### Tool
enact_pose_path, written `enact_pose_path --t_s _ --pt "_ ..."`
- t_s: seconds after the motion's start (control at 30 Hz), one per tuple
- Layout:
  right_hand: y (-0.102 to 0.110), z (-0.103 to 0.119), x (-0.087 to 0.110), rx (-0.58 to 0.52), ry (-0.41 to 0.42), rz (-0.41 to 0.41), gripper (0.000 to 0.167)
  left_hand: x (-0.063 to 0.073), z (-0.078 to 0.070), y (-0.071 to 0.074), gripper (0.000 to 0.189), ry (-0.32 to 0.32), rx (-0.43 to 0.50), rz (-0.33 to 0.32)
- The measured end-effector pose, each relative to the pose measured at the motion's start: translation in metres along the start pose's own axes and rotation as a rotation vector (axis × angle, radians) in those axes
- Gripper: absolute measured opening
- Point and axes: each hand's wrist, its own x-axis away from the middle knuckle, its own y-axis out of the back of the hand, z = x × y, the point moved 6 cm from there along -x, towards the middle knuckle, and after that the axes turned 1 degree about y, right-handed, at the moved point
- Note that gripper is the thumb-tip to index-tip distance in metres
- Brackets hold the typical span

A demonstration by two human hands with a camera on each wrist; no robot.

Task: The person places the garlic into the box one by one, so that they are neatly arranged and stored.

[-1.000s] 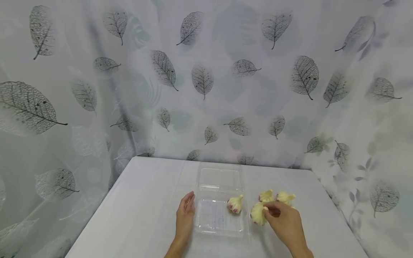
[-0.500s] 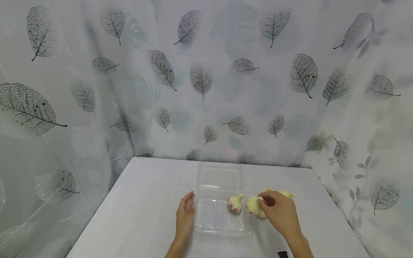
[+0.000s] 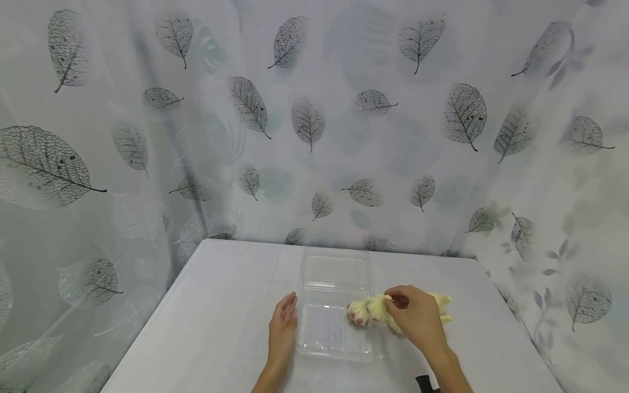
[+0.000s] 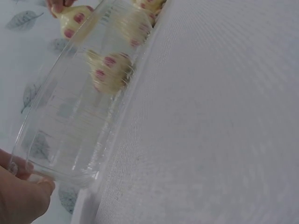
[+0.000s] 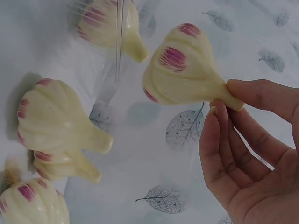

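My right hand pinches a garlic bulb by its stem between thumb and fingers. In the head view that pale, purple-marked bulb hangs near the right rim of a clear plastic clamshell container. Inside the container, against its right side, lies another garlic bulb. My left hand rests along the container's left side with fingers fairly straight; the left wrist view shows its thumb and a finger at the container's corner. More garlic bulbs lie on the table to the right, partly hidden behind my right hand in the head view.
The container's lid is folded back flat toward the far side of the white table. A leaf-printed curtain hangs behind and at both sides. A small black object shows beside my right wrist.
My right hand has moved left and a little away from me with its garlic bulb, from the bulbs on the right toward the container. The left hand has stayed still.
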Motion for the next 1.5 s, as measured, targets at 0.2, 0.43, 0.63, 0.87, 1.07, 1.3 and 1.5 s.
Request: enact_pose_path --t_s 0.2,0.43,0.63,0.87,1.07,1.3,1.5 --pt "-0.013 0.004 -0.004 -0.008 0.016 0.01 0.018 0.0 -0.001 0.0 0.046 -0.006 -0.005 0.001" --pt "-0.024 0.008 -0.005 -0.041 0.057 0.001 0.019 0.001 -0.001 0.001 0.047 0.003 0.0 0.001" --pt "-0.03 0.01 -0.005 -0.036 0.061 0.012 0.019 0.001 -0.001 -0.001 0.047 0.017 -0.018 -0.012" --pt "-0.041 0.013 -0.008 -0.068 0.078 0.008 0.019 0.001 -0.003 -0.002 0.048 0.017 -0.002 -0.014" --pt "-0.054 0.012 -0.011 -0.091 0.071 0.006 0.02 0.001 -0.004 -0.001 0.048 0.013 -0.001 -0.01" --pt "-0.063 0.017 -0.012 -0.108 0.083 0.024 0.019 0.002 -0.003 -0.001 0.047 0.01 0.003 -0.002" --pt "-0.07 0.019 -0.013 -0.11 0.068 0.043 0.018 0.001 -0.002 -0.001 0.048 0.012 0.0 -0.01"
